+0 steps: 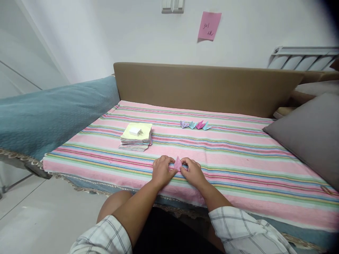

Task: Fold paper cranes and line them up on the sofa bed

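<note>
A small folded pink paper (178,164), pointed at the top, is between my two hands near the front of the striped cloth. My left hand (162,171) pinches its left edge with thumb and forefinger. From the other side, my right hand (193,171) pinches its right edge in the same way. Farther back on the cloth stand several folded paper cranes (196,125) in a row, in purple, light blue and magenta. To the left lies a stack of square paper sheets (136,141), a yellow one on top, with a white plug adapter (135,131) resting on it.
Pink striped cloth (238,151) covers the sofa seat, with a brown backrest (198,88) behind. A blue-covered armrest (66,113) borders the left, and a grey cushion (309,137) leans at the right. A pink note (209,26) hangs on the wall.
</note>
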Action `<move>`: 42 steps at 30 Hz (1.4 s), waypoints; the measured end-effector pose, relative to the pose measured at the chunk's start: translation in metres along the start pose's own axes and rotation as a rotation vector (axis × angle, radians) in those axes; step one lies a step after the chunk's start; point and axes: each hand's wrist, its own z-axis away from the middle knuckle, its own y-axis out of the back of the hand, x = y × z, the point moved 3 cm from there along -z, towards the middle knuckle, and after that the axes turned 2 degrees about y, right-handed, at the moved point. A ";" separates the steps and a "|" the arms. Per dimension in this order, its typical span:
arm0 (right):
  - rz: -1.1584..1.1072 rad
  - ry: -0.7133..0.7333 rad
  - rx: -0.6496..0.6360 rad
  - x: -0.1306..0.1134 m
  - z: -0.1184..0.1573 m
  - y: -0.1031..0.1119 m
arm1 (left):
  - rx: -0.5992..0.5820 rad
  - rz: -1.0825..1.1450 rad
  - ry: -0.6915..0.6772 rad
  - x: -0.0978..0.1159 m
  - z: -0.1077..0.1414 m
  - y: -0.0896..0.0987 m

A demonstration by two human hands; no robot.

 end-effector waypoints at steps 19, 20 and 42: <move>-0.888 0.031 0.037 -0.007 -0.004 -0.009 | -0.252 1.174 0.381 -0.001 -0.009 -0.003; -0.885 0.027 0.047 -0.007 -0.004 -0.008 | -0.246 1.176 0.389 -0.001 -0.009 -0.003; -1.201 -0.136 -0.017 -0.009 0.000 -0.014 | -0.411 1.482 0.526 0.000 -0.003 -0.006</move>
